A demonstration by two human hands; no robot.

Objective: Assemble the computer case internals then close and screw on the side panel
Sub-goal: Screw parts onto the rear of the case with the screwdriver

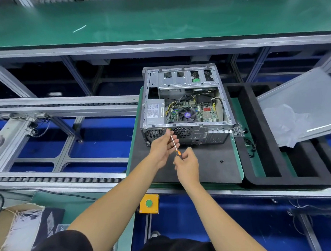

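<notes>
An open grey computer case (186,99) lies on its side on a black mat (206,164), with its motherboard, fan and power supply showing. My right hand (187,161) grips the orange-and-black handle of a screwdriver (176,146). Its thin shaft points up and left toward the case's rear face. My left hand (165,146) pinches the shaft near the tip, close to the rear fan grille. The grey side panel (302,103) leans tilted at the right, off the case. A small black screw (222,161) lies on the mat to the right of my hands.
A black foam tray (269,147) sits right of the mat, with crumpled plastic wrap (284,124) on the panel. Roller conveyor rails (58,106) run to the left. A yellow box with a green button (148,203) sits below the bench edge. A green shelf (164,22) spans the back.
</notes>
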